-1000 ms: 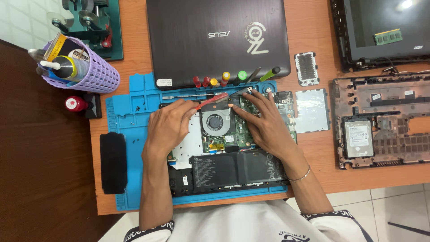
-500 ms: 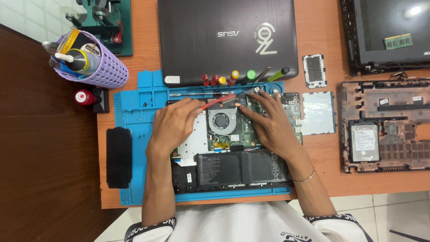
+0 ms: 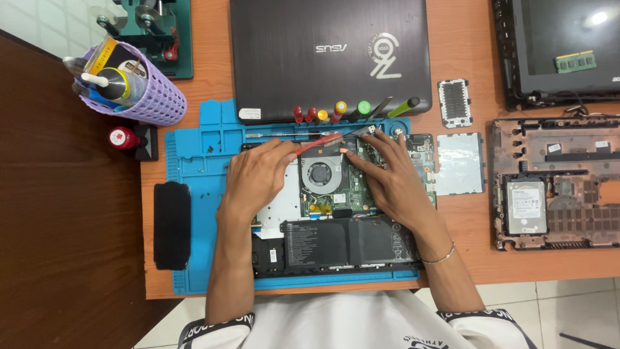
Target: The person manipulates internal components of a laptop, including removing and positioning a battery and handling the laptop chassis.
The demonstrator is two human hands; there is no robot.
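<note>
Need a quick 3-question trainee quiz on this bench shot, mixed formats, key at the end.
1. True or false: the left hand holds a red-handled tool whose tip lies above the cooling fan.
2. Multiple choice: where does the right hand rest? A) on the closed dark laptop; B) on the circuit board of the opened laptop, right of the fan; C) on the lilac basket.
3. Fill in: the opened laptop lies on a ____ work mat.

Key
1. True.
2. B.
3. Blue.
</note>
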